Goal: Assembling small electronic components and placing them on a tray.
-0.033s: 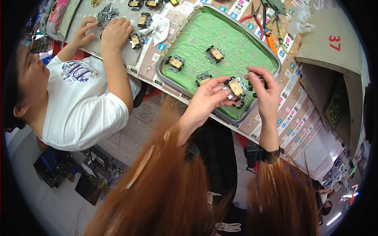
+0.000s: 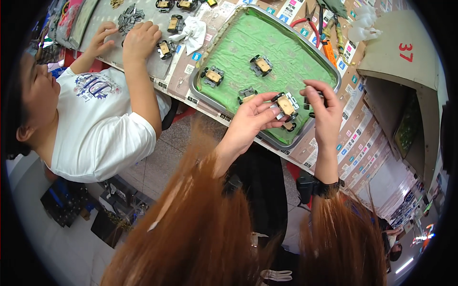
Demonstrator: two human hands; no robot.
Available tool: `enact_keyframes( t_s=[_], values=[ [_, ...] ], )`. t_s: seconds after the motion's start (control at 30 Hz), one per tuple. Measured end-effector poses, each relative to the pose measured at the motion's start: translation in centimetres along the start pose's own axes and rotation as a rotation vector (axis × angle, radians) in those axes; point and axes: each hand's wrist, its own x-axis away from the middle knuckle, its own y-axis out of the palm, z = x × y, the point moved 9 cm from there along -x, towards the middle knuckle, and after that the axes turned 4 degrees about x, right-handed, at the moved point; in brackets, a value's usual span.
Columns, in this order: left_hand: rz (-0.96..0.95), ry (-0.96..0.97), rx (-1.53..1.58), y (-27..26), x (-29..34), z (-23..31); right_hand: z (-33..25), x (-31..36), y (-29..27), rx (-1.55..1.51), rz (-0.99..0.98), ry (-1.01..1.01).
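My left hand [image 2: 248,123] pinches a small toy car chassis [image 2: 285,106] with a tan underside, grey parts and black wheels, held above the front of the tray. Just right of it is my right hand [image 2: 327,112], its fingers curled. Small dark pieces show around those fingers, too hidden to name. Below the hands lies the metal-rimmed tray [image 2: 196,88], lined with green cloth [image 2: 286,47]. Similar toy car chassis [image 2: 212,76], [image 2: 261,66] rest on the cloth. Another chassis [image 2: 246,94] sits partly hidden by my left hand.
At my left a person in a white shirt [image 2: 102,124] handles small grey parts [image 2: 130,19]. Nearby are more toy cars [image 2: 175,24] and a white cloth [image 2: 193,34]. Red-handled pliers [image 2: 312,29] and an orange cutter [image 2: 329,51] lie behind the tray. A beige housing [image 2: 400,47] stands right.
My right hand has moved slightly right, away from the toy car chassis. My left hand keeps its hold in nearly the same place.
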Motion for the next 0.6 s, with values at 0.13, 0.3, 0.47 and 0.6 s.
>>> enact_keyframes(
  t_s=[0.13,0.3,0.47,0.6],
  values=[
    [0.098,0.098,0.009,-0.4,2.0,2.4,1.0,0.4,-0.5,-0.169,0.085,0.134],
    [0.188,0.217,0.074,-1.4,3.2,4.6,3.9,2.2,-0.9,-0.521,0.201,0.314],
    [0.752,0.73,-0.066,-11.4,7.6,12.1,5.1,4.2,-2.2,-0.694,0.242,0.392],
    [0.857,0.725,-0.091,-19.6,5.5,13.7,7.3,4.3,-2.2,-0.729,0.278,0.354]
  ],
)
